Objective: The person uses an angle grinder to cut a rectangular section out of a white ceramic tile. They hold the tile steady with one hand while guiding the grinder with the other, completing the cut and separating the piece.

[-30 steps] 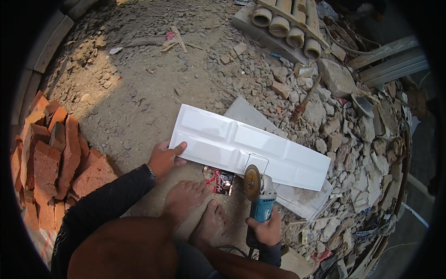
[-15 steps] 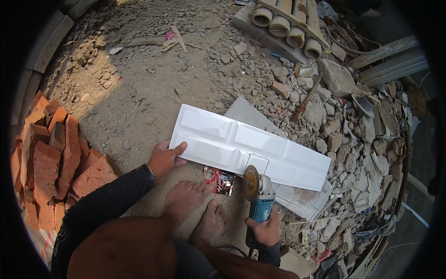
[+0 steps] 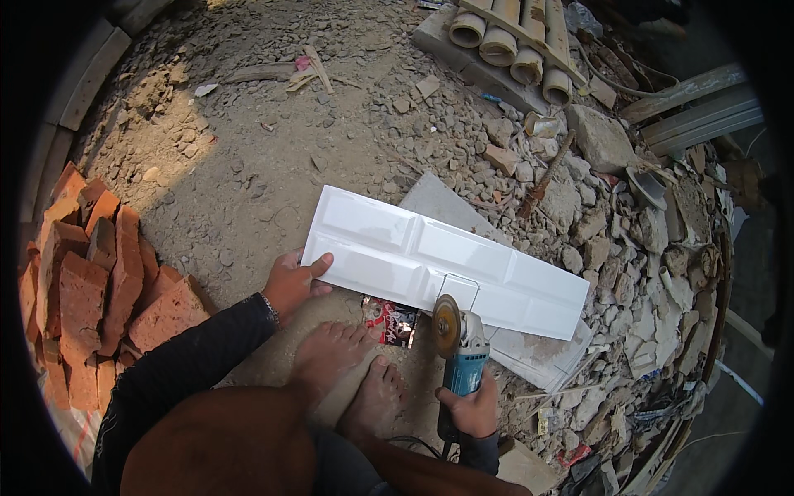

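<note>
Left hand: at the lower left corner of the white tile, thumb on top and fingers tucked at the edge, so the left hand is gripping it.
Right hand: lower middle of the frame; the right hand is wrapped around the handle of a teal angle grinder.
Nearer hand: the left one, because it touches the tile; the right one is apart from it, with the grinder in between.
Grinder disc: the round brown disc is at the tile's lower long edge; I can't tell if they touch.
White tile: middle of the frame, up and right from the left hand, straight up from the right hand; the white tile has raised brick shapes.
Long way of the tile: slants from upper left down to lower right, while the grinder points nearly straight up the frame, across it.
Drawn outline: a thin dark box shape on the tile, just above the disc.
Shiny packet: red and black, just below the tile; the packet has big white curly letters.
Grinder writing: too small to tell.
Under the tile: a grey slab peeks out above it.
Farther out: red bricks at the left, broken rubble at the right, pale pipes at the top.
</note>
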Demonstrator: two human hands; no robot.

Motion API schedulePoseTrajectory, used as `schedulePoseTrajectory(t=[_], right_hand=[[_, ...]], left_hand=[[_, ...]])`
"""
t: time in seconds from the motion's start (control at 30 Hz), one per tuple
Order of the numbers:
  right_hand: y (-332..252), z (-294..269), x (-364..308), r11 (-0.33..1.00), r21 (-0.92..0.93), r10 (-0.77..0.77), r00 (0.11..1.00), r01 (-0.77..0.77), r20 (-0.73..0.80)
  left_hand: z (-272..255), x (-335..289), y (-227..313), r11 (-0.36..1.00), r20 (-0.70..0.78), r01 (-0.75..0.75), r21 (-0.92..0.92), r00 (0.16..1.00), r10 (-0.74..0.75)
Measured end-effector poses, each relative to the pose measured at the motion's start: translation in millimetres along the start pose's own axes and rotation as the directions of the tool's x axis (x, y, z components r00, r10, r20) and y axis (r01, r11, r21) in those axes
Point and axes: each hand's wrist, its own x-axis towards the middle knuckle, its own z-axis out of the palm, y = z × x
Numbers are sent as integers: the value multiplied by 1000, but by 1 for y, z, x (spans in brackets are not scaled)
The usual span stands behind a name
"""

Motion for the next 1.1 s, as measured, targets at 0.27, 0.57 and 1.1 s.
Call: schedulePoseTrajectory(t=[0.27,0.57,1.1], right_hand=[[-1,0,0,1000,10,-11,1000,11,6],[-1,2,0,999,39,1,1000,-2,4],[-4,3,0,996,82,44,999,-45,17]], left_hand=[[0,0,0,1000,-1,-5,-1,1000,5],[0,0,1,1000,4,-3,-1,1000,3],[-1,0,-1,1000,9,2,-12,1000,-2]])
